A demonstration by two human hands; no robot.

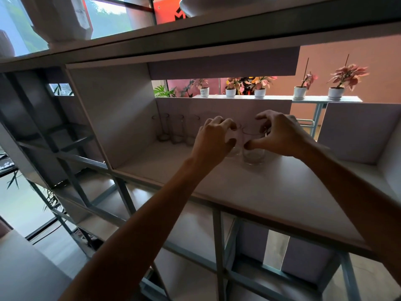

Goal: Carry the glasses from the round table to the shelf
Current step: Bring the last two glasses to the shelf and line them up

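Note:
Both my arms reach into an open compartment of the white shelf (pixel 271 192). My left hand (pixel 213 137) is wrapped around a clear glass (pixel 235 152), mostly hidden behind my fingers. My right hand (pixel 280 135) grips the rim and side of a second clear glass (pixel 254 156), whose base rests on the shelf board. The two glasses stand side by side, nearly touching. A row of three tall clear glasses (pixel 178 132) stands against the back panel to the left.
The compartment has a side wall on the left (pixel 112 114) and a low back panel (pixel 227 106). Behind it, potted plants (pixel 260 88) line a ledge. Metal-framed compartments lie below and to the left. White objects sit on the top shelf (pixel 65 22).

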